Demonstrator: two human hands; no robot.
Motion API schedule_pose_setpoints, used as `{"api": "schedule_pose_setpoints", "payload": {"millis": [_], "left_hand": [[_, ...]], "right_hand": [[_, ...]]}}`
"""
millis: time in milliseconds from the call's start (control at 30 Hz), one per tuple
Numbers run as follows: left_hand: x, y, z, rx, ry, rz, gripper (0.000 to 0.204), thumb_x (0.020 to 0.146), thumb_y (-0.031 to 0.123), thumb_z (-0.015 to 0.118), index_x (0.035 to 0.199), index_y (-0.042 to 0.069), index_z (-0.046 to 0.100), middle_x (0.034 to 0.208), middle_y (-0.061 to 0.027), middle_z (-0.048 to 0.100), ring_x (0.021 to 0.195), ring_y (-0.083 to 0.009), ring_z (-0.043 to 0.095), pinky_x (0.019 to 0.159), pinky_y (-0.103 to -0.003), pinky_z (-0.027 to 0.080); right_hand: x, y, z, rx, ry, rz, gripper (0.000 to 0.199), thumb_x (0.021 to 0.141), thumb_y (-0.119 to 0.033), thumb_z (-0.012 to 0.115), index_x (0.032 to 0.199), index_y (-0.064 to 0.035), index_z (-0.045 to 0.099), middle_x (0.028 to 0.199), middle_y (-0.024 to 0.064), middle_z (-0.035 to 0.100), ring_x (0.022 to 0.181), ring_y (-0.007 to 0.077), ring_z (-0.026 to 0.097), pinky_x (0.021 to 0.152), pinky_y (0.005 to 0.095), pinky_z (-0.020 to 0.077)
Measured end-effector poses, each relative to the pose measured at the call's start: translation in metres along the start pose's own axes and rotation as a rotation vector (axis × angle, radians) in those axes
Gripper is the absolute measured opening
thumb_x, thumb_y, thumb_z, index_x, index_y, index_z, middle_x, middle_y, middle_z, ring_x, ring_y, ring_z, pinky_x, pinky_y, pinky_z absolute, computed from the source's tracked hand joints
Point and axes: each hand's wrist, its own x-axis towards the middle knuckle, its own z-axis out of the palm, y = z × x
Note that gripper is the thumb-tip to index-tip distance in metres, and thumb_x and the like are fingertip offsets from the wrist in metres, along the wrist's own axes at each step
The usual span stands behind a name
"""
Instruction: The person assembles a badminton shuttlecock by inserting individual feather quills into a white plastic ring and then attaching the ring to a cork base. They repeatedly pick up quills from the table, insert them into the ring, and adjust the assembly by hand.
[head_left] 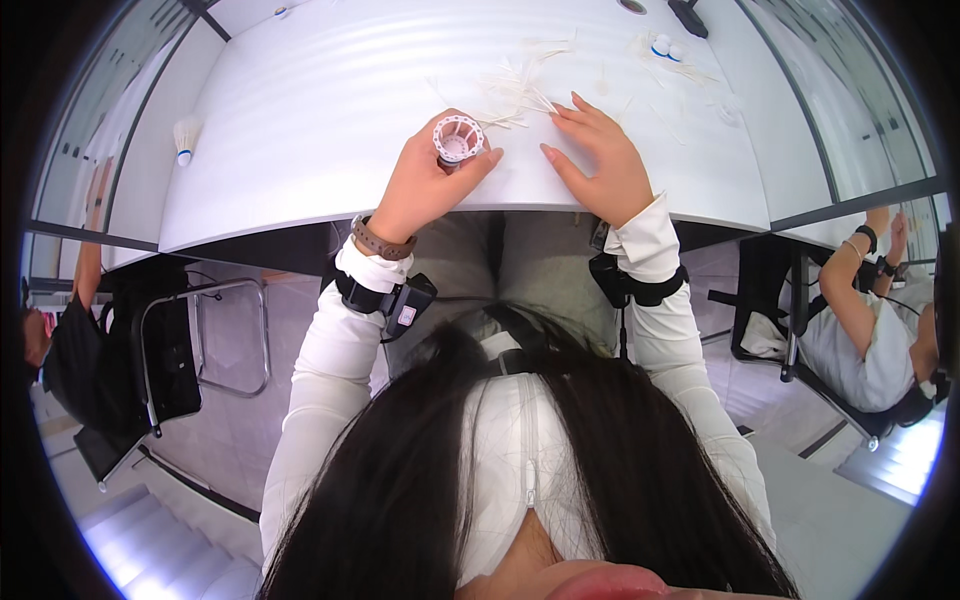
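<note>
The left hand (428, 180) has a shuttlecock (458, 139) pinched up off the counter (330, 110) — fingers curled round the lower end, thumb pressing from the side, the open white feather skirt turned up toward the camera. So the left grip is closed on it, holding narrow, down at the base where the cork would be; the cork itself is hidden inside the fingers. By the look of it this thing weighs next to nothing, and I'd judge the feather ring stiff but brittle — squeeze the skirt and the vanes crush or splay. The base is the place to hold, firm and rounded, and that is where the hand has it.

Just right of the shuttlecock the right hand (598, 160) lies on the counter, fingers stretched and spread, holding nothing, its fingertips at the edge of a scatter of loose white feathers (515, 90). Beyond those feathers, further from the shuttlecock, sit two small white-and-blue caps (667, 47) among more strands. Well to the left of the shuttlecock a second, complete shuttlecock (186, 138) lies on its own.

The counter is smooth, glossy white, likely slippery for light feathers. Both wrists carry black strapped devices. Off to either side of the counter other people sit at work, and the floor is pale tile
</note>
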Motion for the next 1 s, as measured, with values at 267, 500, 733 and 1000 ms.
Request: {"api": "schedule_pose_setpoints", "payload": {"millis": [267, 500, 733, 1000], "left_hand": [[0.000, 0.009, -0.001, 0.038, 0.006, -0.046, 0.016, 0.087, 0.013, 0.075, 0.091, 0.003, 0.062, 0.081, 0.0013, 0.063, 0.074, -0.0060, 0.055, 0.067, -0.024, 0.047], [0.001, 0.005, -0.001, 0.037, 0.030, -0.036, 0.016, 0.087, 0.012, 0.074, 0.095, 0.003, 0.064, 0.086, -0.0006, 0.066, 0.081, -0.0079, 0.060, 0.074, -0.024, 0.049], [0.000, 0.008, 0.000, 0.040, 0.016, -0.034, 0.016, 0.088, 0.010, 0.073, 0.102, 0.003, 0.069, 0.089, -0.0005, 0.069, 0.080, -0.0065, 0.060, 0.073, -0.022, 0.048], [0.001, 0.008, 0.001, 0.069, 0.018, 0.012, 0.017, 0.088, 0.009, 0.074, 0.104, 0.002, 0.071, 0.079, 0.0027, 0.065, 0.069, -0.0025, 0.053, 0.063, -0.019, 0.043]], "right_hand": [[-0.001, 0.007, 0.000, 0.170, 0.089, 0.120, 0.025, 0.087, -0.016, 0.072, 0.108, -0.0026, 0.073, 0.116, 0.0153, 0.071, 0.127, 0.0346, 0.056, 0.105, 0.0401, 0.0455], [-0.002, 0.008, -0.002, 0.071, 0.204, 0.162, 0.018, 0.084, -0.011, 0.070, 0.099, -0.0029, 0.074, 0.103, 0.0144, 0.072, 0.113, 0.0344, 0.063, 0.097, 0.0401, 0.0487], [-0.002, 0.012, -0.025, -0.293, 0.165, 0.020, 0.017, 0.082, -0.010, 0.070, 0.096, -0.0018, 0.074, 0.105, 0.0127, 0.073, 0.118, 0.0348, 0.061, 0.096, 0.0419, 0.0493], [0.000, 0.011, -0.052, -0.368, 0.054, -0.100, 0.011, 0.081, -0.012, 0.073, 0.084, -0.0025, 0.073, 0.097, 0.0097, 0.074, 0.114, 0.0325, 0.063, 0.092, 0.0405, 0.0505]]}}
